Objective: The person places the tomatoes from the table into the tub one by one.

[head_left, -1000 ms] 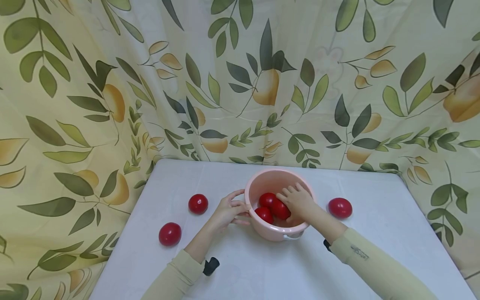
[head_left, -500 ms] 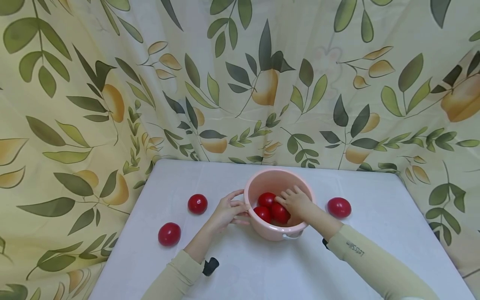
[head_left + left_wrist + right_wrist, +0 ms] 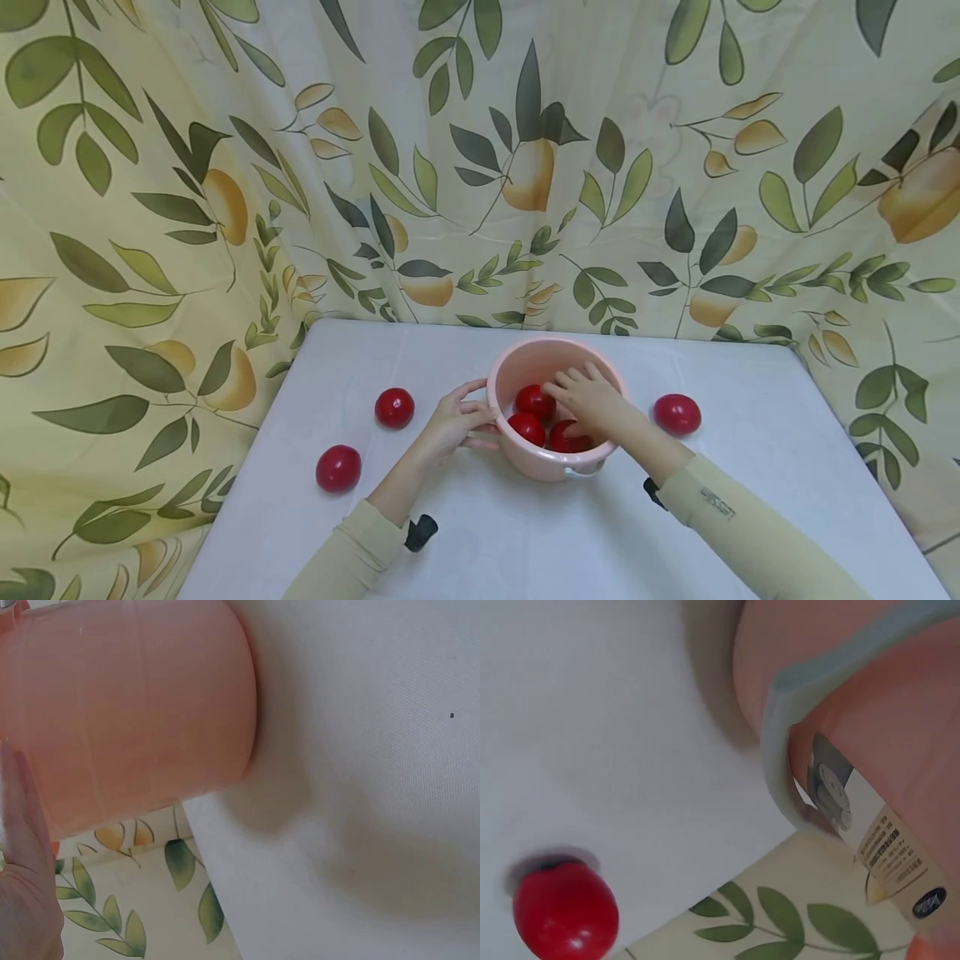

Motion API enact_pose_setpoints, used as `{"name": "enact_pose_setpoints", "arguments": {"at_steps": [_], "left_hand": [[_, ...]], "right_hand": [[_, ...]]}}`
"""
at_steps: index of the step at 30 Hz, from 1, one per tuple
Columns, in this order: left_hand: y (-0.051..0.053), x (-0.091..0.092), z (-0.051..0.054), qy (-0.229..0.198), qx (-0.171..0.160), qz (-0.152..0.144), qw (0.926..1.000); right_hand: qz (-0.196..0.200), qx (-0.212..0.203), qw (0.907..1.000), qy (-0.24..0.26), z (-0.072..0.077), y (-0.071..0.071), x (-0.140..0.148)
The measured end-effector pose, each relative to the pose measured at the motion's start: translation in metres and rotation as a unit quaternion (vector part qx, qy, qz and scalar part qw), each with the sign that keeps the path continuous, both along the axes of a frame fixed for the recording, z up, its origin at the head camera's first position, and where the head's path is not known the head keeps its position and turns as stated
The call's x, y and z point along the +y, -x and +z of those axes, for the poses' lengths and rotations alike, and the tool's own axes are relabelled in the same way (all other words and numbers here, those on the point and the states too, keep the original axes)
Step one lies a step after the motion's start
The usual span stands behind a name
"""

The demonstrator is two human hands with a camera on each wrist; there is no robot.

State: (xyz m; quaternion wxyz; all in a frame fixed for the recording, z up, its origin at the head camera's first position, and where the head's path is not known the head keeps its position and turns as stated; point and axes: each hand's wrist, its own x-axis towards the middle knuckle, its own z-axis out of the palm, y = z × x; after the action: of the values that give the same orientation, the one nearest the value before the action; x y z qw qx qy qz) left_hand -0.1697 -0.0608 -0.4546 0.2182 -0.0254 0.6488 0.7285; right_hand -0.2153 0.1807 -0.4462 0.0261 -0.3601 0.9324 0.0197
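At about eight o'clock from the pink bucket (image 3: 558, 471), a red fruit (image 3: 338, 468) lies nearest on the white worktop (image 3: 510, 542), and farther in the left grip (image 3: 453, 423) rests its extended fingers against the bucket's nine o'clock side. Inside, red fruits sit at six (image 3: 570, 436), eight (image 3: 527, 430) and ten o'clock (image 3: 536, 402), the right grip (image 3: 596, 404) spread wide over them with its thumb at the six o'clock one, contact hard to tell. Outside, another red fruit (image 3: 677, 414) lies at three and one more (image 3: 394, 408) at nine, with a leaf-patterned curtain (image 3: 465, 267) behind at twelve
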Motion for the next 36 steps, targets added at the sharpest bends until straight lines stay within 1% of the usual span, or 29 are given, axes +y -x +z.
{"name": "enact_pose_setpoints", "arguments": {"at_steps": [1, 3, 6, 8, 10, 13, 15, 18, 19, 22, 25, 26, 32, 36], "left_hand": [[0.000, 0.000, 0.000, -0.001, 0.000, 0.000, 1.0000], [0.000, 0.000, 0.000, -0.002, 0.000, 0.000, 1.0000], [0.000, -0.001, -0.001, 0.001, 0.000, 0.000, 1.0000], [0.000, -0.001, 0.000, 0.002, -0.001, 0.001, 1.0000], [0.000, -0.001, 0.000, 0.003, -0.001, 0.001, 1.0000], [0.000, 0.000, 0.000, 0.005, -0.002, 0.001, 1.0000], [0.000, -0.001, 0.001, 0.005, -0.002, 0.001, 1.0000], [0.000, -0.001, 0.000, 0.003, -0.003, 0.000, 1.0000], [-0.001, -0.001, 0.004, 0.003, -0.003, -0.001, 1.0000], [-0.001, -0.001, 0.003, 0.002, -0.002, -0.002, 1.0000], [0.000, -0.001, 0.002, 0.003, -0.002, -0.002, 1.0000], [0.001, -0.001, -0.002, 0.002, -0.002, -0.001, 1.0000], [0.001, -0.001, -0.001, 0.004, -0.004, -0.001, 1.0000], [0.001, -0.001, -0.001, 0.003, -0.004, 0.000, 1.0000]], "right_hand": [[-0.003, -0.001, 0.9995, 0.033, 0.001, 0.001, 0.000], [-0.014, 0.013, 0.9953, 0.095, 0.005, 0.004, 0.003], [-0.043, 0.063, 0.9849, 0.155, 0.013, 0.009, 0.013], [-0.074, 0.101, 0.9757, 0.180, 0.017, 0.012, 0.026], [-0.111, 0.124, 0.9670, 0.192, 0.019, 0.014, 0.042], [-0.170, 0.125, 0.9557, 0.205, 0.017, 0.015, 0.067], [-0.207, 0.117, 0.9502, 0.201, 0.012, 0.015, 0.083], [-0.255, 0.099, 0.9443, 0.183, 0.003, 0.013, 0.104], [-0.269, 0.092, 0.9426, 0.176, -0.001, 0.012, 0.111], [-0.307, 0.060, 0.9375, 0.152, -0.013, 0.008, 0.129], [-0.340, 0.019, 0.9304, 0.136, -0.026, 0.003, 0.143], [-0.349, 0.005, 0.9278, 0.131, -0.031, 0.002, 0.147], [-0.385, -0.063, 0.9125, 0.122, -0.055, -0.007, 0.165], [-0.400, -0.093, 0.9027, 0.127, -0.070, -0.010, 0.169]]}}
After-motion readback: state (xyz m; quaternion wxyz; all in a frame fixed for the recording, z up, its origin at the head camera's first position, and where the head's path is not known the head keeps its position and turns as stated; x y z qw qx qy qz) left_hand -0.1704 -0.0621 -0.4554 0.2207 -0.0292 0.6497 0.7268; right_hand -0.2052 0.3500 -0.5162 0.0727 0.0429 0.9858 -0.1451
